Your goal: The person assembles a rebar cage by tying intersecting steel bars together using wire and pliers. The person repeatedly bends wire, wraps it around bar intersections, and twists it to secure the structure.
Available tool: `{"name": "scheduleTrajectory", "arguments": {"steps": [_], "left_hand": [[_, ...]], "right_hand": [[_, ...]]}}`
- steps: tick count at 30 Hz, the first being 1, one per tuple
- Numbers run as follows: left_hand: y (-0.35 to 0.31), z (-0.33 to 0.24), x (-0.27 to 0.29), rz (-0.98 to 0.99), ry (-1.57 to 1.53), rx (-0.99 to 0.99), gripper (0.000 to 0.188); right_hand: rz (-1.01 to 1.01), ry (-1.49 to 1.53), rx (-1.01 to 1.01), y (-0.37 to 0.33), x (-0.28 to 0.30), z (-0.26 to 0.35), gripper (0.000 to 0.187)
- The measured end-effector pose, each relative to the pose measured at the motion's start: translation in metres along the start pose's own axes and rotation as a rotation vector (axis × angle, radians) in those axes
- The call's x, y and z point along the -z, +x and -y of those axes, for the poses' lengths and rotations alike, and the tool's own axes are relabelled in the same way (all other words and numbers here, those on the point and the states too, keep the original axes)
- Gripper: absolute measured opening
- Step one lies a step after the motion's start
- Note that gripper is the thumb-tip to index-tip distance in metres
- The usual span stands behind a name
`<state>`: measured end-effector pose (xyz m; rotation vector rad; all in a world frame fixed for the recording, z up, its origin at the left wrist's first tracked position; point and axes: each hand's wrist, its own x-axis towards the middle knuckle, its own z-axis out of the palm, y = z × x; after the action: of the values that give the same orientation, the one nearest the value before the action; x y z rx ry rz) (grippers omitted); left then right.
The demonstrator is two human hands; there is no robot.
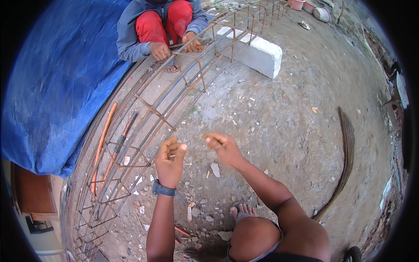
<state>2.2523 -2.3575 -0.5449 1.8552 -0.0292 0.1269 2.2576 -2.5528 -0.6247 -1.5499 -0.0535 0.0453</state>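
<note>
A long cage of steel rebar with square stirrups runs from the lower left to the top of the view. My left hand is just right of its near bars, fingers curled toward the thumb, with a dark watch band on the wrist. Level with it to the right, my right hand hovers over the ground in a pinch, apart from the cage. Whatever either hand holds, if anything, is too small to make out. Inside the cage lies an orange-and-black handled tool, with an orange rod beside it.
Across the cage, a crouching person in red trousers has both hands at the bars. A pale block stands under the far part. A bundle of thin wire lies at right, a blue tarp at left, buckets far off.
</note>
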Motion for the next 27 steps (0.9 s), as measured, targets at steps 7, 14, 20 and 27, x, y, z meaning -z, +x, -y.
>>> {"name": "scheduleTrajectory", "arguments": {"steps": [7, 14, 20, 27], "left_hand": [[0.096, -0.037, -0.063, -0.045, 0.825, -0.743, 0.047], [0.188, -0.01, -0.082, 0.12, 0.662, -0.194, 0.038], [0.191, -0.034, -0.092, 0.331, 0.283, 0.09, 0.037], [0.205, -0.036, -0.088, 0.406, 0.1, 0.193, 0.043]], "right_hand": [[-0.217, -0.076, 0.085, 0.061, 0.035, -0.009, 0.026], [-0.278, -0.126, 0.172, 0.122, 0.023, -0.002, 0.025], [-0.448, -0.084, 0.229, 0.151, 0.033, 0.013, 0.015], [-0.409, 0.013, 0.26, 0.161, 0.028, 0.019, 0.016]]}}
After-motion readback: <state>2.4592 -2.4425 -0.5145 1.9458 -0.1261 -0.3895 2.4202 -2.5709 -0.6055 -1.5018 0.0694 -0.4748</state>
